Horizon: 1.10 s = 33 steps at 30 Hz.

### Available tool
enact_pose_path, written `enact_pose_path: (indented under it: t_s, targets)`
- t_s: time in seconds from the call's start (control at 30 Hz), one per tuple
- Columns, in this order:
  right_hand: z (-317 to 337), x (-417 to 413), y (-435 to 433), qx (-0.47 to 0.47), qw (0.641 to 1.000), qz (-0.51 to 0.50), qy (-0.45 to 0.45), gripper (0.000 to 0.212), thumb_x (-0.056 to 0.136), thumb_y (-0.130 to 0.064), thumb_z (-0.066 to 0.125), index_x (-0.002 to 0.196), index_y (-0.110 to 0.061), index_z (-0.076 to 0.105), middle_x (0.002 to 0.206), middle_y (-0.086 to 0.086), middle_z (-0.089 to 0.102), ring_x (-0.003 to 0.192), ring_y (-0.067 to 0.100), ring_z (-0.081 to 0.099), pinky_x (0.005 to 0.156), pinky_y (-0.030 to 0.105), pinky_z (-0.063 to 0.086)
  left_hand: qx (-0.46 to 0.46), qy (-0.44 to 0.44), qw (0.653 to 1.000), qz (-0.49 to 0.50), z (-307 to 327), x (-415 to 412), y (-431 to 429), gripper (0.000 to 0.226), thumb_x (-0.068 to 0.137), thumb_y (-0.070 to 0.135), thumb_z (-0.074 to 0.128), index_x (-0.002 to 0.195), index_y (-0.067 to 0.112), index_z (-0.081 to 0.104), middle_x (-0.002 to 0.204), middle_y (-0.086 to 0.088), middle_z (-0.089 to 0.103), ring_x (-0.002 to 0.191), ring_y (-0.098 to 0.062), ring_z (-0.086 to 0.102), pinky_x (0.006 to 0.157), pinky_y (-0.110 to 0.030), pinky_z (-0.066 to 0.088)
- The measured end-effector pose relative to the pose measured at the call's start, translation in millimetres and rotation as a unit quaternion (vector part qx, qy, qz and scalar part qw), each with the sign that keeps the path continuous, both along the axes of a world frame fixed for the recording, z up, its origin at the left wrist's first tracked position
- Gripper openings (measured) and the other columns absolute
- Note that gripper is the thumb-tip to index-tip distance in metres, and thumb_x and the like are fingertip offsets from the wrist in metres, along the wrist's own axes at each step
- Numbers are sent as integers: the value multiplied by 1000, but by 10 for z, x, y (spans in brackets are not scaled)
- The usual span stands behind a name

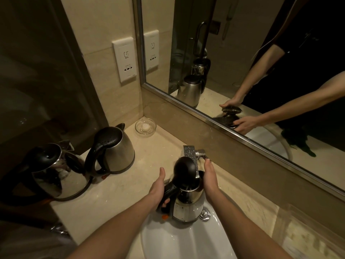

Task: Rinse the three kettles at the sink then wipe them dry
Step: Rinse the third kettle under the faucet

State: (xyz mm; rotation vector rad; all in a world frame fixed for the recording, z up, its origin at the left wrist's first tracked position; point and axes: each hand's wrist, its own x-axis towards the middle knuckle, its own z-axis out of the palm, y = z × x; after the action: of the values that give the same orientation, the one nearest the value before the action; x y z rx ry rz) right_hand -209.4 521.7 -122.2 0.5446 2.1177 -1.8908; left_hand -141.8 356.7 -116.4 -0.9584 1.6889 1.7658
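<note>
Kettle is hanging over the sink beneath the faucet, lid raised for water, my left grip clasping its handle, my right grip, fingers straight, reaching to the lever.

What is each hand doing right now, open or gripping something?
Left hand: grips the handle of the kettle over the sink.
Right hand: open, fingers straight, fingertips at the tap lever.

On near kettle: silver steel body, black lid and handle, orange tab low on its left. Far-left middle kettle and left kettle: same silver and black. Cream countertop, faintly mottled; white basin; white socket plate.
</note>
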Motion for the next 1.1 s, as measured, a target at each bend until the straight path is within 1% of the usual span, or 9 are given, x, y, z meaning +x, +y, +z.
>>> enact_pose_path:
  t_s: [0.4,0.47,0.57,0.67,0.73,0.83,0.9,0.97,1.1]
  targets:
    - [-14,-10,34,-8,1000,4,-4,104,65,-100,28,146,-38,44,150,-4,48,137,26,46,115,55,32,12,8,1000,-5,17,12,28,83,90,82,16,67,10,50,47,-5,51,36,-17,44,44,-26,36]
    - [15,-5,35,-1,1000,8,0,89,81,-89,25,149,-33,42,154,-2,44,141,25,42,117,54,29,16,5,1000,-10,-3,9,28,85,88,84,16,70,9,52,47,-6,51,36,-17,44,44,-26,36]
    - [47,2,31,13,1000,8,-2,96,77,-91,24,150,-32,41,155,-2,43,142,26,40,118,54,27,20,3,1000,-10,-31,12,16,87,87,85,15,73,8,54,48,-6,52,36,-17,45,44,-26,37]
    - [53,-2,43,4,1000,2,9,72,97,-70,24,152,-27,40,157,0,40,145,26,35,119,52,25,14,3,1000,-4,-11,15,14,86,88,84,16,67,9,52,48,-6,52,37,-18,45,45,-26,37]
    - [51,-16,53,4,1000,-2,8,68,99,-66,24,152,-26,40,157,1,39,145,26,34,119,52,25,8,4,1000,1,6,15,12,85,89,83,16,62,10,50,48,-6,52,37,-17,45,45,-25,37]
    - [38,-12,50,-5,1000,-1,-8,80,90,-77,26,151,-26,41,156,4,41,145,28,36,119,53,26,7,3,1000,5,12,16,15,85,89,83,16,63,9,51,48,-6,53,37,-17,46,44,-25,38]
    - [-3,-12,54,-10,1000,2,-29,103,70,-92,26,149,-28,43,154,6,44,143,28,38,118,56,26,2,-1,1000,11,19,19,16,85,89,83,17,62,10,50,48,-6,53,37,-17,46,44,-25,38]
    - [-29,-12,51,-15,999,3,-36,114,59,-97,27,148,-29,44,152,6,47,142,28,39,117,56,27,1,-3,1000,15,25,21,20,84,89,83,18,60,10,49,48,-6,52,37,-17,45,44,-25,38]
    - [-15,5,36,-14,999,-1,-36,99,75,-87,26,149,-23,43,153,6,45,142,29,39,117,54,28,-4,-14,1000,22,18,23,6,84,87,85,20,73,10,56,48,-4,52,41,-17,47,45,-24,37]
